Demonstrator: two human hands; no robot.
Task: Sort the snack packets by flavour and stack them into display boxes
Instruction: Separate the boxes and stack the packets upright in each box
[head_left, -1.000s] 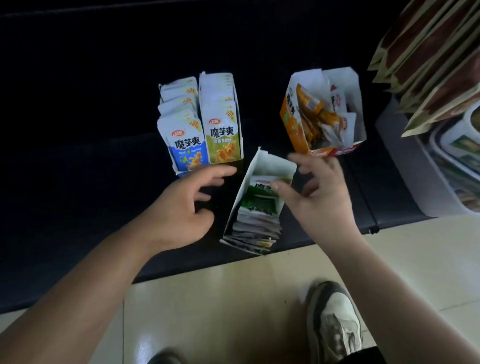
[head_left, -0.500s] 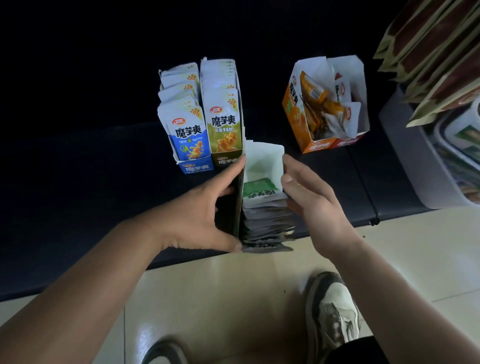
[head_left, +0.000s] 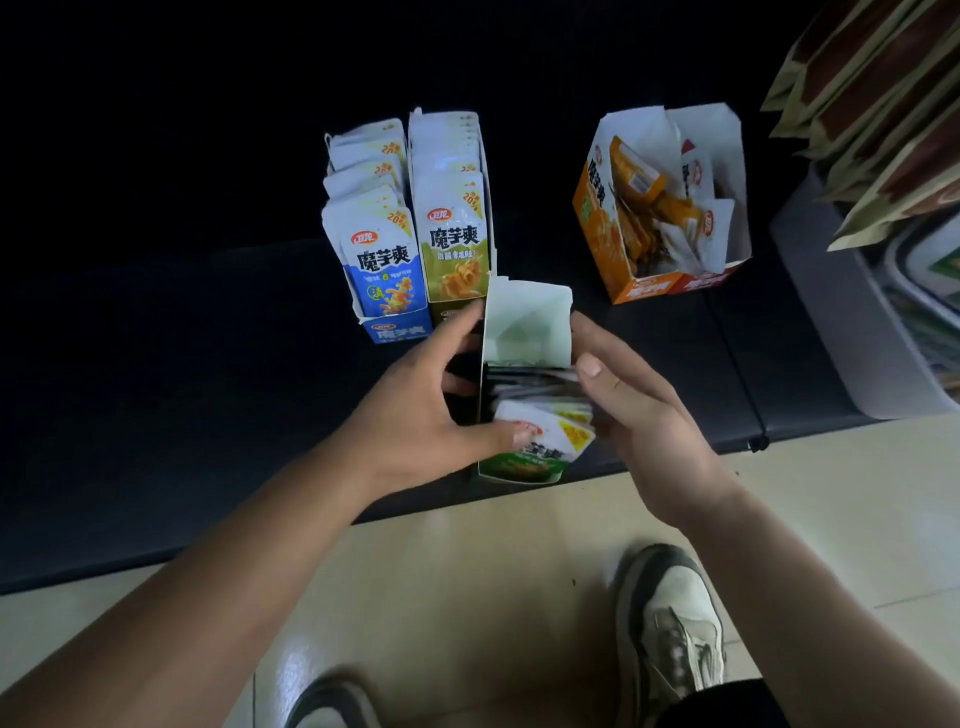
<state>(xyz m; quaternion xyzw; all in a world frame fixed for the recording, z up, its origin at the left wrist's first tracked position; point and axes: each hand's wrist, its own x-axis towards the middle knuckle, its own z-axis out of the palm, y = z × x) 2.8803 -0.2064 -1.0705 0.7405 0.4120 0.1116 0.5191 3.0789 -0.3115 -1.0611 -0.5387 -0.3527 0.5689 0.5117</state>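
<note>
A green display box (head_left: 524, 325) with green-flavour snack packets (head_left: 545, 434) stands at the front edge of the dark bench. My left hand (head_left: 431, 400) grips its left wall, thumb on the front packet. My right hand (head_left: 631, 410) holds the box's right side, thumb over the packets' top edges. Behind it stand a blue box of blue packets (head_left: 376, 260) and an olive box of olive packets (head_left: 457, 244), side by side and full. An orange box (head_left: 602, 223) at the back right holds jumbled orange and white packets (head_left: 670, 208).
The dark bench (head_left: 156, 364) runs across the view, its front edge meeting a pale tiled floor (head_left: 467, 597). A grey bin (head_left: 841, 322) stands at the right under hanging brown bags (head_left: 883, 104). My shoes (head_left: 670, 629) are on the floor below.
The green box was tilted and lying askew; both hands closed on its sides and stood it upright, square to the bench edge. The packets now face front.
</note>
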